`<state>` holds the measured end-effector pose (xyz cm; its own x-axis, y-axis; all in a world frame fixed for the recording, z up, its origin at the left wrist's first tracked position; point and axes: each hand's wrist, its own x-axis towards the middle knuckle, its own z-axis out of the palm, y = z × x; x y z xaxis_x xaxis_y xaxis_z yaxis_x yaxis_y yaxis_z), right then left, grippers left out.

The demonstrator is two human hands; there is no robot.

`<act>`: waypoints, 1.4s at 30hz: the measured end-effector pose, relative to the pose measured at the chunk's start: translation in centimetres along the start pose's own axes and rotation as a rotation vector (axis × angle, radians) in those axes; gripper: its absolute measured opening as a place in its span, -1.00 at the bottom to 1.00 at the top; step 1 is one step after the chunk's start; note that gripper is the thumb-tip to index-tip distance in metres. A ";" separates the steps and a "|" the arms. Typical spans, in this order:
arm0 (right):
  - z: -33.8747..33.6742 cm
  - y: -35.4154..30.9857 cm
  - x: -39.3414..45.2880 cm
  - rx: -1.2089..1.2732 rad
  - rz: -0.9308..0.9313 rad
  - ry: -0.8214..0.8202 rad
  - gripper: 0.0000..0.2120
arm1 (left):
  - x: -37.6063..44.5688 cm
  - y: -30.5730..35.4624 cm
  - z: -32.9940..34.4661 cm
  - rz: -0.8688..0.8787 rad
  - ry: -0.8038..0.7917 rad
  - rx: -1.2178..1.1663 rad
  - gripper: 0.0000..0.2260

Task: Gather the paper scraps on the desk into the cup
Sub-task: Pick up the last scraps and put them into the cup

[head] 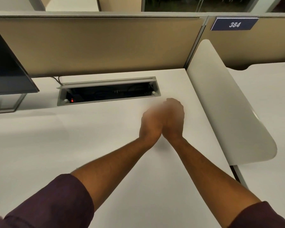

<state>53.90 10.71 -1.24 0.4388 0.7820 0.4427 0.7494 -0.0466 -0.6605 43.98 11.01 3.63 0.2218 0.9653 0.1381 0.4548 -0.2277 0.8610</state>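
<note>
My left hand (151, 123) and my right hand (174, 116) are pressed together, palm against palm, above the white desk (72, 145), right of its middle. Both are blurred by motion. I cannot tell whether anything lies between the palms. No paper scraps and no cup show anywhere in the head view. My forearms are bare, with dark purple sleeves pushed up near the bottom edge.
An open cable tray (109, 91) with a red light is sunk into the desk just behind my hands. A dark monitor (7, 71) stands at the far left. A beige partition (97, 43) closes the back, and a white curved divider (224, 102) borders the right side.
</note>
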 end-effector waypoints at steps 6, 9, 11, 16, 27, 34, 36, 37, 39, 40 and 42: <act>-1.3 1.1 0.1 -0.199 -0.099 -0.313 -0.28 | -0.1 -0.2 -0.4 0.039 -0.001 0.003 -0.82; -2.1 1.1 0.3 -0.366 -0.184 -0.423 -0.25 | 0.4 -0.1 -0.8 -0.029 0.021 0.001 -0.78; -2.4 1.0 0.6 -0.466 -0.218 -0.494 -0.31 | 0.6 -0.1 -1.0 -0.042 0.020 -0.005 -0.75; -3.5 0.1 1.0 -0.140 -0.076 -0.553 -0.37 | 0.6 0.0 -1.4 -0.038 0.052 -0.017 -0.76; -6.4 -0.5 0.3 0.519 0.280 -0.488 -0.42 | 0.0 -1.5 -2.4 -0.010 -0.011 -0.036 -0.59; -6.4 2.0 -2.7 -0.236 -0.310 -0.564 -0.31 | -0.4 -3.0 -2.1 -0.006 -0.453 0.031 -0.31; -6.3 2.0 -2.8 -0.348 -0.368 -0.592 -0.30 | -0.2 -3.0 -2.0 0.013 -0.530 0.033 -0.26; -6.2 1.9 -2.8 -0.399 -0.379 -0.606 -0.30 | -0.1 -3.0 -1.8 0.015 -0.549 0.045 -0.24; -6.3 1.7 -2.6 -0.480 -0.396 -0.626 -0.28 | 0.0 -3.1 -1.6 0.001 -0.570 0.094 -0.20; -6.4 1.5 -2.5 -0.508 -0.409 -0.631 -0.28 | 0.0 -3.1 -1.5 -0.001 -0.577 0.131 -0.18; -6.7 1.1 -2.2 -0.556 -0.446 -0.642 -0.26 | -0.1 -3.3 -1.4 0.040 -0.577 0.215 -0.15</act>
<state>57.05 4.77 1.15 -0.1750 0.9829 0.0576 0.9824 0.1782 -0.0560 41.24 11.85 1.42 0.6458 0.7442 -0.1707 0.5869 -0.3409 0.7344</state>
